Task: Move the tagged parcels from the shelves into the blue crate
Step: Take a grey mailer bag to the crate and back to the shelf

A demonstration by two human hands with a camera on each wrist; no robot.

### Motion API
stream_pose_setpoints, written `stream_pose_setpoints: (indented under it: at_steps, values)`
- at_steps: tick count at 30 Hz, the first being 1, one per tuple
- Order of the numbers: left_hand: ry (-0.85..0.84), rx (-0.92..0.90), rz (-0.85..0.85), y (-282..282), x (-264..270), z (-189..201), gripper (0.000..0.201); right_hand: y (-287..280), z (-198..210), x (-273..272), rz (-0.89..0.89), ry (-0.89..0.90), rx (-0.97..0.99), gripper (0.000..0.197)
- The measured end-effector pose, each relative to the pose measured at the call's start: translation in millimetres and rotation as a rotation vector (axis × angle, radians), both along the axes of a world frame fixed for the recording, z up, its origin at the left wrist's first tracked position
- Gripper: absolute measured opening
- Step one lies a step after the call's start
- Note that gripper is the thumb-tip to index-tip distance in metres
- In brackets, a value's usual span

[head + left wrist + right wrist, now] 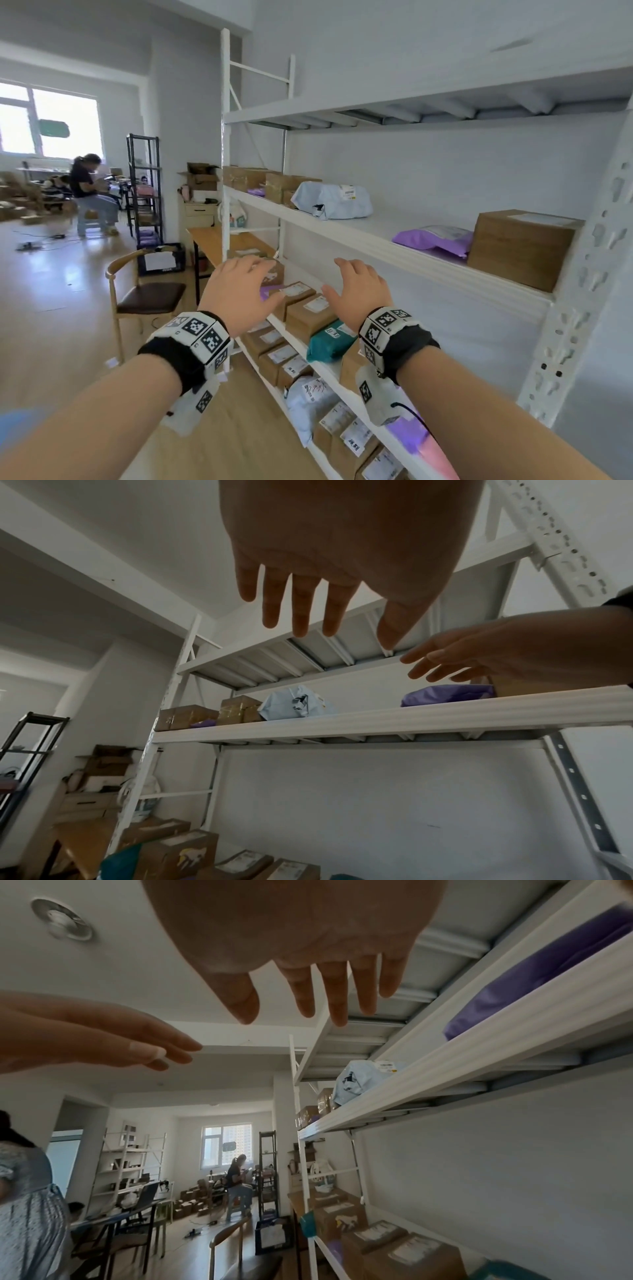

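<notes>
Both hands are raised in front of the white shelving (411, 255), and neither holds anything. My left hand (253, 284) is open with spread fingers (301, 610), hovering over brown labelled boxes (310, 310) on the lower shelf. My right hand (346, 284) is open too, with straight fingers (337, 1001), just below the middle shelf's edge. On that shelf lie a pale blue bag (334, 200), a purple bag (435, 240) and a brown box (520, 248). A green bag (330, 341) lies on the lower shelf. A dark blue crate (162, 262) stands on the floor at the far left.
A wooden chair (147, 298) and a wooden table (219, 240) stand left of the shelving. A black rack (144, 185) rises behind the crate. A person (89, 192) sits near the window. More labelled parcels (337, 421) fill the bottom shelf.
</notes>
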State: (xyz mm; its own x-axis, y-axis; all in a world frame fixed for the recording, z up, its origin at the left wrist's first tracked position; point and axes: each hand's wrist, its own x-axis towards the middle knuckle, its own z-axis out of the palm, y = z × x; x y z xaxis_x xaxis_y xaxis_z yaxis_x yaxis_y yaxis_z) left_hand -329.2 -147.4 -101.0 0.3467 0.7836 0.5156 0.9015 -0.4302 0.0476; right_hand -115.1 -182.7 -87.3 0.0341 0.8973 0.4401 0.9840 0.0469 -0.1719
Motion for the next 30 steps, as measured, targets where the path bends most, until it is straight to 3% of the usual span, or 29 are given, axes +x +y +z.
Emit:
stream_pose_setpoints:
  at_steps: [9, 13, 30]
  values:
    - [0.009, 0.060, 0.055, 121.0, 6.7, 27.9, 0.084, 134.7, 21.5, 10.7, 0.036, 0.034, 0.066, 0.059]
    - [-0.015, 0.093, 0.076, 168.5, 15.6, 37.3, 0.065, 181.1, 37.3, 21.3, 0.036, 0.048, 0.115, 0.059]
    - [-0.157, 0.126, -0.115, 292.8, 83.7, 50.9, 0.062, 258.6, 46.8, 53.6, -0.035, 0.084, 0.143, 0.061]
